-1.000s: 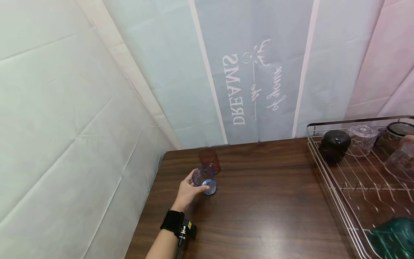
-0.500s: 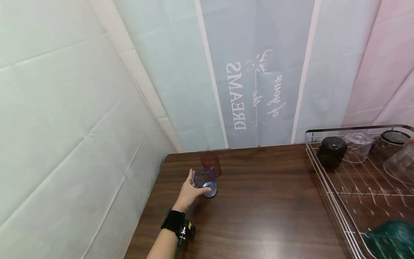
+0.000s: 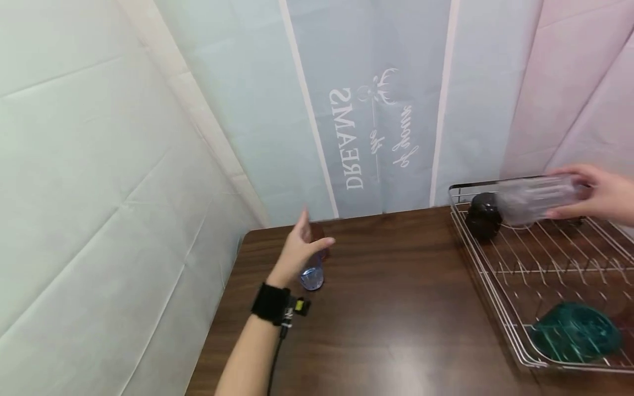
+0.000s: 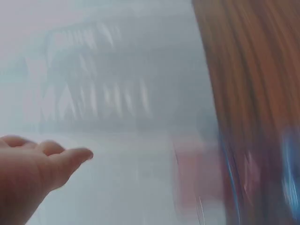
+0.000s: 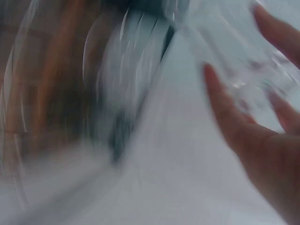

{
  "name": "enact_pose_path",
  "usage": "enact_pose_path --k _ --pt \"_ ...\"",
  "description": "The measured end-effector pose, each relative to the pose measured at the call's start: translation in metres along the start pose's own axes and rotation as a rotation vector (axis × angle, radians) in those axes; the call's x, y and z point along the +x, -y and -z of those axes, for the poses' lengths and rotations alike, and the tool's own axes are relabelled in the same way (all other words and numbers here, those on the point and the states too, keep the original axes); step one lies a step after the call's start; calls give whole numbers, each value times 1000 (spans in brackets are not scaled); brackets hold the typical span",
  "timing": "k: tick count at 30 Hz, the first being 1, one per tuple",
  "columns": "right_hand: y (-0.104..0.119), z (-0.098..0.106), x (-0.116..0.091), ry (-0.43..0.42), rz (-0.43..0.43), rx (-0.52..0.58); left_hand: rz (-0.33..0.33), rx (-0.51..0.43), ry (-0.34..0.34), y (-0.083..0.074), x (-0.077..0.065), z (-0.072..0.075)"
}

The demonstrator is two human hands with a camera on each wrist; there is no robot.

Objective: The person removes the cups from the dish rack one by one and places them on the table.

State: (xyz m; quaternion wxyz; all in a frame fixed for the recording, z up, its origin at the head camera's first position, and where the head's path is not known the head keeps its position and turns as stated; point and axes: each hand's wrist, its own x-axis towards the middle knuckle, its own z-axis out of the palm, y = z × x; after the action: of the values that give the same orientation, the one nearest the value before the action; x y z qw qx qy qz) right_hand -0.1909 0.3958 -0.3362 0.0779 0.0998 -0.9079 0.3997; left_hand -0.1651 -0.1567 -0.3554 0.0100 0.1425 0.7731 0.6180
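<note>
My left hand (image 3: 297, 247) is raised over the blue-tinted clear cup (image 3: 312, 279), its thumb and fingers spread with nothing between them. Behind that cup, a reddish cup (image 3: 321, 242) is partly hidden by the hand. In the left wrist view, the fingers (image 4: 70, 159) stand apart from the blurred reddish cup (image 4: 197, 180). On the right, my right hand (image 3: 599, 192) grips a clear cup (image 3: 527, 195) by one end, tilted sideways above the dish rack. The right wrist view shows the fingers around the clear cup (image 5: 253, 84), smeared by motion.
A wire dish rack (image 3: 487, 269) stands on the right of the wooden table (image 3: 396, 308). Inside it are a black cup (image 3: 482, 216) at the back left and a teal vessel (image 3: 577, 333) near the front. Fabric-covered walls (image 3: 238, 181) border the table.
My left hand has let go of the blue-tinted cup and risen off it. My right hand has come into view, lifting the clear cup up and leftward over the rack.
</note>
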Motion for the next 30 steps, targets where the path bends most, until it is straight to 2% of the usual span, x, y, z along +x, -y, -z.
enact_pose_path --k 1,3,5,6,8,10,12,14,15,17,19,20,22,23,25,26,27,28,30 --pt "25 -15 -3 48 -13 95 -23 -37 23 -5 7 -15" --pt "59 -49 -10 154 14 412 -43 -134 83 -12 16 -47" --pt "80 -84 -21 276 48 769 -50 -252 169 -16 20 -77" --pt "89 -99 -27 347 47 921 -50 -342 218 -16 20 -90" --pt "102 -127 -40 486 40 1152 -49 -509 315 -15 17 -111" --pt "110 -147 -51 578 20 1290 -62 -654 375 -13 11 -123" --pt "116 -161 -59 641 -11 1382 -94 -760 394 -11 4 -129" --pt "119 -169 -63 681 -25 1431 -137 -796 378 -11 -1 -129" --pt "120 -171 -64 692 -23 1418 -153 -802 368 -12 -3 -128" --pt "122 -167 -63 691 0 1294 -190 -781 370 -14 -4 -122" --pt "121 -157 -61 646 80 1072 -227 -722 378 -18 -6 -111" --pt "119 -148 -59 606 144 906 -242 -679 380 -19 -8 -103" --pt "110 -126 -58 478 321 442 -275 -573 371 -19 -16 -81" --pt "104 -114 -59 400 382 199 -281 -516 358 -17 -22 -67" --pt "85 -92 -62 266 485 -213 -272 -405 320 -9 -36 -38" --pt "76 -81 -65 253 480 -370 -252 -348 297 -3 -45 -23" --pt "66 -70 -68 270 478 -482 -224 -297 273 5 -54 -9" --pt "55 -61 -72 307 474 -550 -184 -254 252 13 -62 4" --pt "32 -49 -78 366 477 -632 -92 -181 206 30 -78 26"
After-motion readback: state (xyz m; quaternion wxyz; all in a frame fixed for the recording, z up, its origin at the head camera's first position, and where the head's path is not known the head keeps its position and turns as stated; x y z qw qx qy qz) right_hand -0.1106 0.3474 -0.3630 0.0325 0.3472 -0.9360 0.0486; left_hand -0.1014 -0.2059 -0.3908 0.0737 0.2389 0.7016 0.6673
